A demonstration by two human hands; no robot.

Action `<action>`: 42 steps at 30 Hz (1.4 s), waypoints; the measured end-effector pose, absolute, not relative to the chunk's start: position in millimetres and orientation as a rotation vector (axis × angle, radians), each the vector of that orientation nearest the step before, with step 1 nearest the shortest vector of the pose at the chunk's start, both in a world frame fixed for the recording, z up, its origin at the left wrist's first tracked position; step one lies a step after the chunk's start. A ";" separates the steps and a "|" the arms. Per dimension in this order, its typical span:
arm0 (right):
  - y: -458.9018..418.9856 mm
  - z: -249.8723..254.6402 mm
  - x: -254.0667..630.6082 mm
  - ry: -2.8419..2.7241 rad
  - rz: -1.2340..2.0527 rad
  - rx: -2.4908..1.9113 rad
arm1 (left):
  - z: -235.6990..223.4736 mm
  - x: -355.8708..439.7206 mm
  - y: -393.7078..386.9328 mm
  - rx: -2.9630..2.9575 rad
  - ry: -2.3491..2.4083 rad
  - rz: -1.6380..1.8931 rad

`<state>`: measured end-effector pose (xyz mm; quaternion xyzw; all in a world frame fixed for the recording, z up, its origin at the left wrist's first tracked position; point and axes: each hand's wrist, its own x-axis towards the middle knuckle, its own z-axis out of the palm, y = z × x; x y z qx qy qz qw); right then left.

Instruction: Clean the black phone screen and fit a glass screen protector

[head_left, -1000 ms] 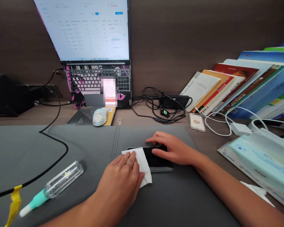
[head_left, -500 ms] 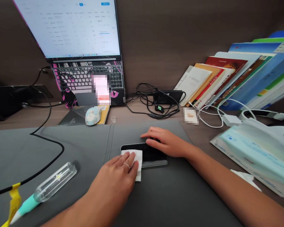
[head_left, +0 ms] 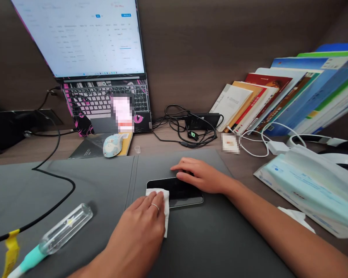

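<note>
A black phone lies screen up on the grey desk mat. My left hand, a ring on one finger, presses a folded white tissue flat onto the phone's left end, fingers stretched over it. My right hand rests on the phone's far right edge, fingers curled down on it and holding it still. A clear spray bottle with a teal cap lies on the mat to the left.
An open laptop stands at the back with a mouse before it. A black cable crosses the mat. Tangled chargers, leaning books and a pack of face masks fill the right side.
My left hand has slid the tissue leftwards along the phone, uncovering more of the dark screen. My right hand has stayed on the phone's far edge.
</note>
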<state>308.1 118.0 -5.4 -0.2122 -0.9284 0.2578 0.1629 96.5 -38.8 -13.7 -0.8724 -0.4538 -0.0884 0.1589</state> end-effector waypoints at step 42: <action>110.8 -8.2 311.2 -2.485 0.585 -0.547 | -9.7 94.7 -9.2 -2.787 -1.478 -0.446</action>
